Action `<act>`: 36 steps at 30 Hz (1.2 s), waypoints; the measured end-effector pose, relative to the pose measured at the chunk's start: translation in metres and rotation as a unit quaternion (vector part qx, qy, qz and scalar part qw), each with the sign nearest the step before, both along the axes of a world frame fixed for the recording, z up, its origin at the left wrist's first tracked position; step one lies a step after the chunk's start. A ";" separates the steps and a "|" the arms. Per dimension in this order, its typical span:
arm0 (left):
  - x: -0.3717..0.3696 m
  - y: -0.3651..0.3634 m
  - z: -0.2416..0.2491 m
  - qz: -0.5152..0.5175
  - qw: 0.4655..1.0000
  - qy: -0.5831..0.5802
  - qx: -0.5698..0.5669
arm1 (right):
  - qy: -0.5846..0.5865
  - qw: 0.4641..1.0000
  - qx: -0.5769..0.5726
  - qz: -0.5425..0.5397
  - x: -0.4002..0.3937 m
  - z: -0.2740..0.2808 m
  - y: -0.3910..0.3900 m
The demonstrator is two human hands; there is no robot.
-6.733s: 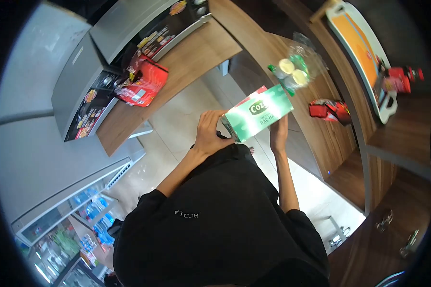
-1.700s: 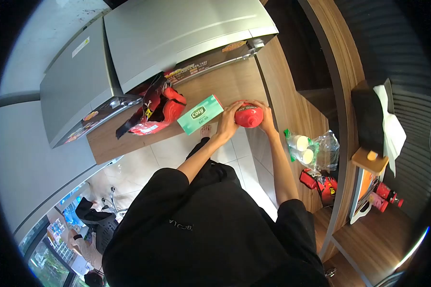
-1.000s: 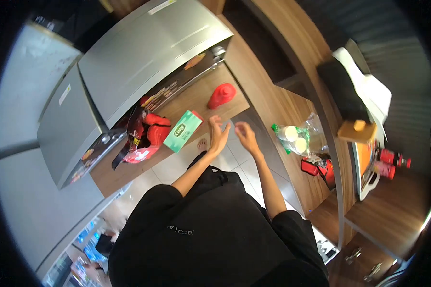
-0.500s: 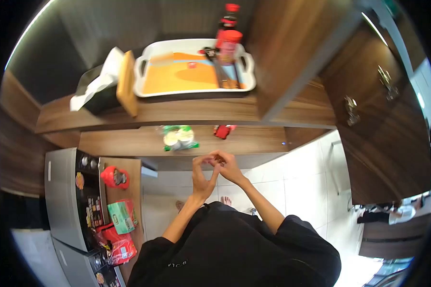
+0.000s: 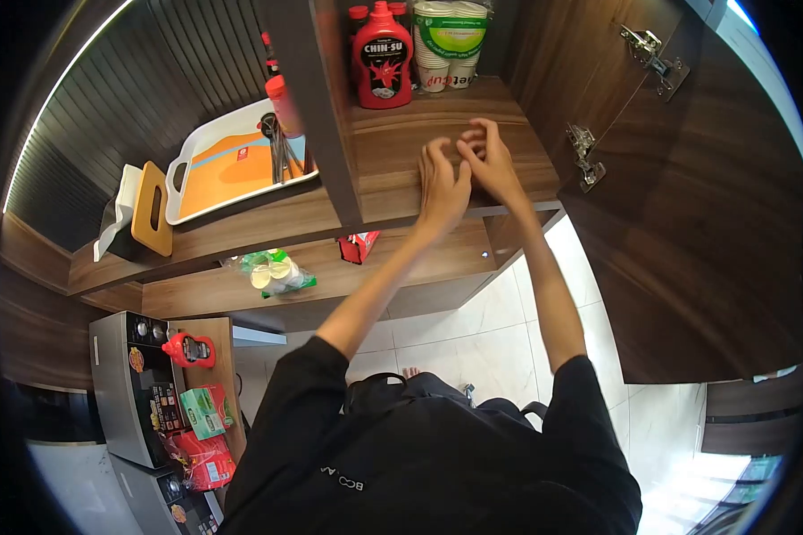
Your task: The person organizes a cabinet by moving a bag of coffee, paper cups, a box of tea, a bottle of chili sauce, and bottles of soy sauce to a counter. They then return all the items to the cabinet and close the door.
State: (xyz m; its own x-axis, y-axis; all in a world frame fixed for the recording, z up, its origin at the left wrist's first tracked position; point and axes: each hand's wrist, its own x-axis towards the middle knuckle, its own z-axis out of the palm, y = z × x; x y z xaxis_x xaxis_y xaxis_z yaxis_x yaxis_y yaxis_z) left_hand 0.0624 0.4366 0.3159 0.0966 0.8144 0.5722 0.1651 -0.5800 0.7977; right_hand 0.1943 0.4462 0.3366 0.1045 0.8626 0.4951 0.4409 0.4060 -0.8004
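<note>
Both my hands reach into the right cupboard compartment, over the bare wooden shelf. My left hand has bent fingers and its thumb held apart, with nothing visible in it. Close beside it, my right hand has loosely curled, parted fingers and nothing visible in them. Behind the hands stand a red Chin-Su chili sauce bottle and a plastic-wrapped pack of paper cups. Red caps of other bottles show partly behind the sauce bottle.
An upright divider separates a white tray with utensils. A tissue box stands left. Lower down lie wrapped cups and a red packet. An open cupboard door hangs right. Microwaves stand lower left.
My hands have moved up and right, from together in front of my body into the right compartment. The view has shifted right, bringing the sauce bottle and cup pack into sight.
</note>
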 end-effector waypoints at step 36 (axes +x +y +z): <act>-0.006 0.077 0.014 -0.064 0.991 0.095 0.064 | -0.103 0.976 0.059 -0.182 0.063 -0.006 0.050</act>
State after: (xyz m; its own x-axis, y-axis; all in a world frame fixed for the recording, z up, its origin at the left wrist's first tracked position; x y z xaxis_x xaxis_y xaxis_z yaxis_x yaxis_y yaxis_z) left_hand 0.0564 0.5136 0.3303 0.3099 0.7107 0.6315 0.2243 -0.7002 0.6778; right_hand 0.2577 0.4965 0.3301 0.2813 0.7232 0.6308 0.7194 0.2761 -0.6373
